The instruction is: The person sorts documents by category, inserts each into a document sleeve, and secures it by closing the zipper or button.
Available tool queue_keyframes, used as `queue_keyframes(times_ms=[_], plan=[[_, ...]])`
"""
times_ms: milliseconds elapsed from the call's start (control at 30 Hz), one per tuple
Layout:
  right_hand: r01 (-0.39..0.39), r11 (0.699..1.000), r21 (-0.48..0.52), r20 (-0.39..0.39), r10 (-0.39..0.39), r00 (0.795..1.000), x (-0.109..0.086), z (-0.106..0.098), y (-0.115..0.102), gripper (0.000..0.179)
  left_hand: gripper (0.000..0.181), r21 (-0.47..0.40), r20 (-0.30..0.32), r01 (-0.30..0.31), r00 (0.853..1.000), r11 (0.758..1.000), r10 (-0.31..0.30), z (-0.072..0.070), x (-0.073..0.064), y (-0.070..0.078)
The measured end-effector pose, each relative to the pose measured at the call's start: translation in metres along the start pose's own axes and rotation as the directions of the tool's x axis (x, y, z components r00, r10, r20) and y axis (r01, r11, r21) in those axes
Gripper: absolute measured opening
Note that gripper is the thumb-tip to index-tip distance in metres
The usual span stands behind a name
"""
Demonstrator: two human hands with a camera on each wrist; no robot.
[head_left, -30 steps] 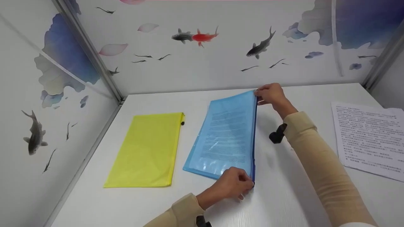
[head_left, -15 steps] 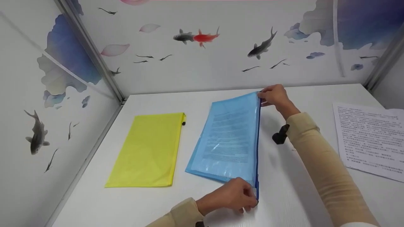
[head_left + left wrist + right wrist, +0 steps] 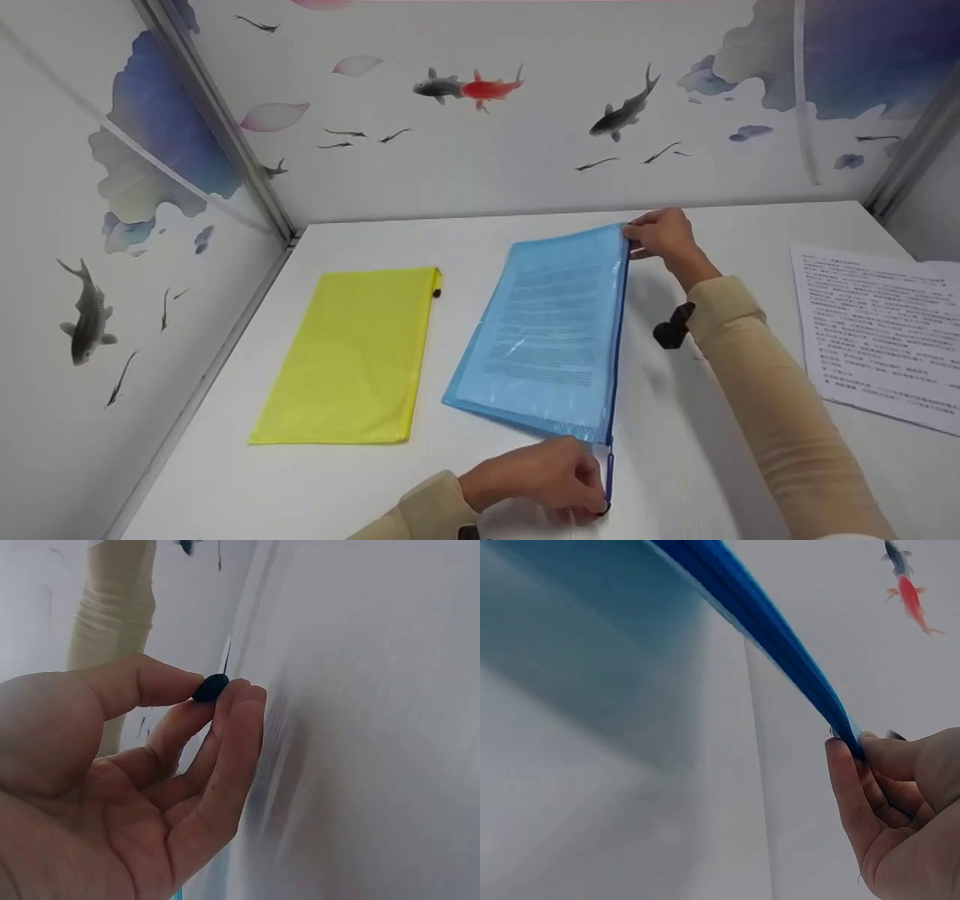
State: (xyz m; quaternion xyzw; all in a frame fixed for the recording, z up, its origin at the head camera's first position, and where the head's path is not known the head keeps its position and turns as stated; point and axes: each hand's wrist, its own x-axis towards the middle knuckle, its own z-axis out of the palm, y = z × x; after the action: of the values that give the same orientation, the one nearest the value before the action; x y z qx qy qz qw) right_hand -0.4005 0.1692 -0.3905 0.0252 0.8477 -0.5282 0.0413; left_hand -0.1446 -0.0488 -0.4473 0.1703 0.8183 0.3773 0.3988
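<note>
A translucent blue zip folder [image 3: 551,315] with printed pages showing through slants across the middle of the table, its dark blue zip edge on the right. My right hand [image 3: 664,236] pinches the folder's far right corner between thumb and fingers; the right wrist view shows the blue zip edge [image 3: 772,637] running into that grip. Below the near corner, my left hand [image 3: 551,476] pinches the small dark zip pull [image 3: 211,688] between thumb and fingertips. A narrow dark blue strip [image 3: 610,476] spans from the folder's near corner to that pull.
A yellow zip folder [image 3: 349,356] lies flat to the left, a black pull at its far right corner. Printed sheets [image 3: 877,330] lie at the right of the white table [image 3: 720,465]. Walls painted with fish [image 3: 487,88] stand behind and at the sides.
My left hand has drawn the pull toward the near edge, away from the folder's corner, so the blue strip now shows between them. The right hand and folder shifted slightly right.
</note>
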Motion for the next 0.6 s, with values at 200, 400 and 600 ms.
queue_keyframes(times_ms=[200,400,600], plan=[[-0.028,1.0,0.015,-0.002,0.028,1.0,-0.001,0.0,0.005,0.041,0.011,-0.018,-0.048,0.042,0.998,0.999,-0.042,0.001,0.003,0.002],[-0.052,0.998,0.018,0.019,0.051,0.998,-0.005,-0.002,0.008,0.045,0.011,-0.08,-0.149,0.053,0.987,0.995,-0.065,0.001,0.008,0.004],[-0.104,0.994,0.037,0.08,0.101,0.992,-0.011,-0.007,0.012,0.055,0.011,-0.179,-0.241,0.057,0.965,0.982,-0.1,-0.005,0.012,-0.001]])
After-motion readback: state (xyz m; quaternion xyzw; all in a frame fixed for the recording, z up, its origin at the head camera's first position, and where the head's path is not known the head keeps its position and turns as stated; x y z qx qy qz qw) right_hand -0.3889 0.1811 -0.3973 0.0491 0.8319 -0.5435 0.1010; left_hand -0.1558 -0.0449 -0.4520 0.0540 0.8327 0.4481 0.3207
